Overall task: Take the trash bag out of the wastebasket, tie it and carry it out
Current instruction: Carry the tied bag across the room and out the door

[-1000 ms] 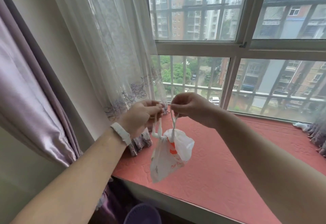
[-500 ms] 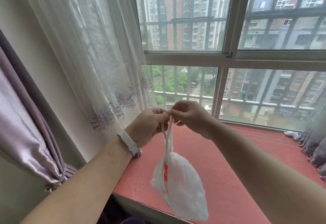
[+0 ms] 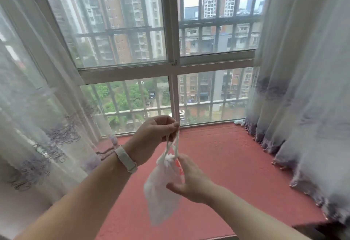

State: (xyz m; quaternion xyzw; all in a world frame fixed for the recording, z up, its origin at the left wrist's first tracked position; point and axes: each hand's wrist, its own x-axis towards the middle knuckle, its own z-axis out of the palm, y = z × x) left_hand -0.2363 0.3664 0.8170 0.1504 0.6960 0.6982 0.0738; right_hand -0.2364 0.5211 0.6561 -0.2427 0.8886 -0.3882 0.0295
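Two bare hands hold a small white trash bag (image 3: 163,186) in the air above a red window-seat cushion (image 3: 227,164). Left hand (image 3: 157,129): fingers curled into a loose fist, with thumb and fingertips pinched on the tops of the bag's two handle loops (image 3: 173,144), which run taut from the fist down to the bag's gathered neck. A pale wristband (image 3: 126,159) circles the left wrist. Right hand (image 3: 189,180): lower, against the right side of the bag, fingers only partly bent; the upper fingers touch the bag at its neck, beside red print, and the thumb reaches under toward the bag's body. Whether this hand grips the film or merely steadies it cannot be told. The bag hangs slack, its lower end blurred. Behind stands a barred window (image 3: 170,60), flanked by sheer embroidered curtains, left (image 3: 37,107) and right (image 3: 303,88).
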